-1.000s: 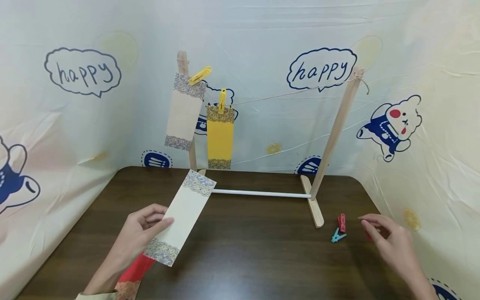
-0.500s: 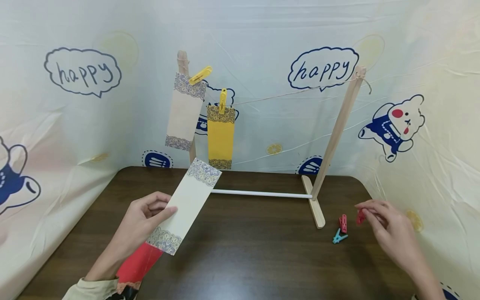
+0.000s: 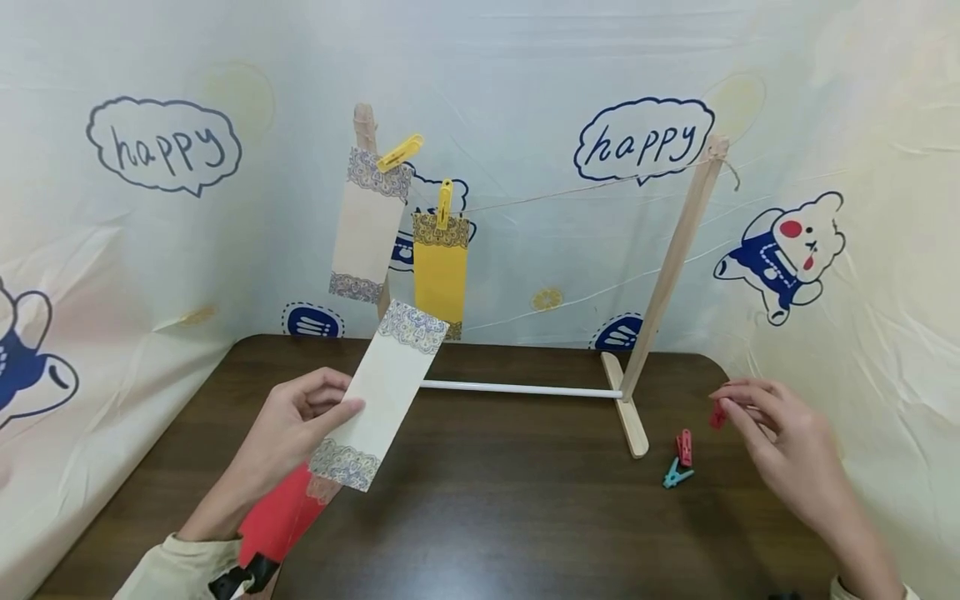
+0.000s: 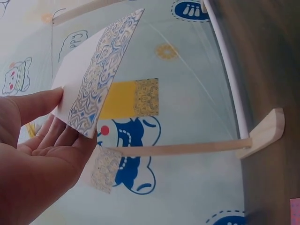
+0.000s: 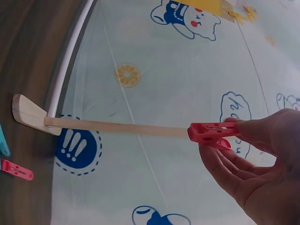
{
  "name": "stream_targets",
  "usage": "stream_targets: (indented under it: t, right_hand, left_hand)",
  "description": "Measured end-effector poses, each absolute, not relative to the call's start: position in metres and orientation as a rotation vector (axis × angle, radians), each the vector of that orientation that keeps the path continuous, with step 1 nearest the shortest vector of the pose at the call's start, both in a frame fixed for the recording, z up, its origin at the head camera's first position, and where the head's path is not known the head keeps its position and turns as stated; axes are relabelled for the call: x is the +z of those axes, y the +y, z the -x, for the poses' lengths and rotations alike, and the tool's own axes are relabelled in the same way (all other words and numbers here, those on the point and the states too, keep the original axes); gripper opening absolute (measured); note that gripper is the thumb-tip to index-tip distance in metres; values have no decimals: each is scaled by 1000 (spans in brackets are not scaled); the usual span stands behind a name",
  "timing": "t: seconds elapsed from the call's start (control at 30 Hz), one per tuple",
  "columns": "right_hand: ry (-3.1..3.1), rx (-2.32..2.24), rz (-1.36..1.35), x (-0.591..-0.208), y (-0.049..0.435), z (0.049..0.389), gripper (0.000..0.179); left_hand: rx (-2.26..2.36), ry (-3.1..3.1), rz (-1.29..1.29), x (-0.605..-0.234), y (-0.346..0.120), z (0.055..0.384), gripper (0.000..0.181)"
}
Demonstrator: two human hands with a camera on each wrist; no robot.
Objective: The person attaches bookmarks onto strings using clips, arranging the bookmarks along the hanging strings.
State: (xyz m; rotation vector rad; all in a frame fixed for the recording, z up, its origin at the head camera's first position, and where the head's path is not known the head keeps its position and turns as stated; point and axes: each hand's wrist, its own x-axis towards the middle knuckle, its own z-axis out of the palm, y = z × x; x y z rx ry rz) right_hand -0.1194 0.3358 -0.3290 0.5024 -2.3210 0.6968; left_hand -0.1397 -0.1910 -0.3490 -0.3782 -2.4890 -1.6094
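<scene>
My left hand (image 3: 300, 421) pinches a white card (image 3: 386, 387) with blue lace-pattern bands at both ends, thumb in front and fingers behind. The card tilts to the right, above the table. In my right hand (image 3: 787, 442) a red clothespin (image 5: 211, 132) is pinched between thumb and fingers, clear of the table. Behind, a yellow card (image 3: 440, 275) hangs from the string (image 3: 555, 195) by a yellow clothespin (image 3: 444, 204). To its left hangs another white card (image 3: 367, 225), with a second yellow clothespin (image 3: 400, 153) at its top.
A wooden stand with a right post (image 3: 671, 267), a left post (image 3: 365, 125) and a white rod (image 3: 525, 388) stands at the back. A red clothespin (image 3: 684, 447) and a blue clothespin (image 3: 677, 475) lie on the table (image 3: 510, 517). A red card (image 3: 273, 521) lies under my left forearm.
My left hand has risen and moved slightly right with the white card, whose top now overlaps the hanging yellow card. My right hand has lifted the red clothespin a little.
</scene>
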Motion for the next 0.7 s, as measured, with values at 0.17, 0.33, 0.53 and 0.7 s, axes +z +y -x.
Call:
stream_targets:
  t: [0.17,0.33,0.53,0.7]
  right_hand:
    - [-2326,664,-511,-319,330,121,23]
    - [-2334,604,-532,-306,322,123,24]
    - [-2311,574,-628,-290,310,128,27]
    - [-2284,562,-701,-276,299,132,29]
  left_hand:
    - [-1621,-2426,460,-346,-186,145,26]
    - [-1636,-2397,509,-345,-179,153,25]
    - [-1635,-2447,506,-340,-169,160,26]
    - [-1658,-2469,510,-336,-158,166,28]
